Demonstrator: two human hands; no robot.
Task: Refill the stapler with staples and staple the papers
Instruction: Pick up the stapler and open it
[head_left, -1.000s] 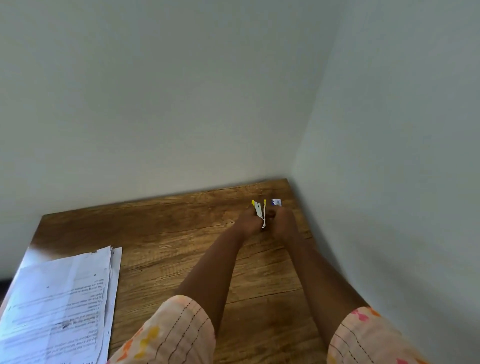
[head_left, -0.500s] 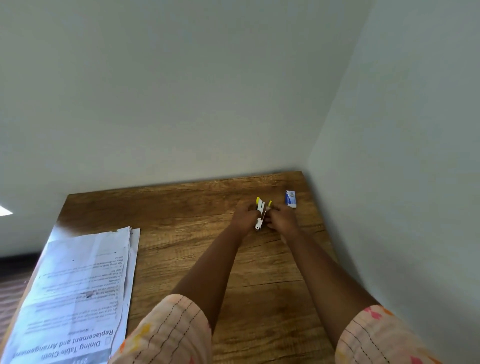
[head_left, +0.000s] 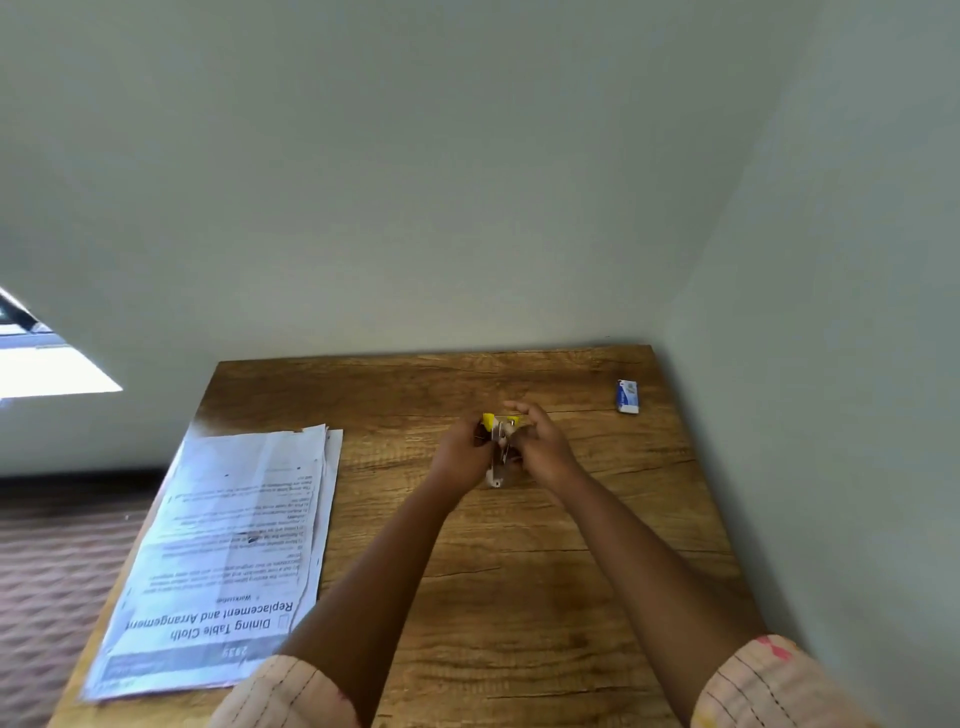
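A small stapler (head_left: 498, 441) with yellow ends and a metal body is held over the middle of the wooden table (head_left: 519, 597). My left hand (head_left: 462, 457) grips it from the left and my right hand (head_left: 540, 447) grips it from the right. Its arms look spread apart, though my fingers hide most of it. A small blue and white staple box (head_left: 627, 396) lies flat near the table's far right corner, apart from both hands. A stack of printed papers (head_left: 228, 556) lies on the table's left side.
Walls close off the table at the back and on the right. The table's left edge drops to a brown patterned floor (head_left: 52, 571). A bright window patch (head_left: 47, 364) shows at the far left.
Both hands have drawn the stapler nearer to me and away from the staple box, which now lies alone to the right. The view has tilted down, showing more table and papers.
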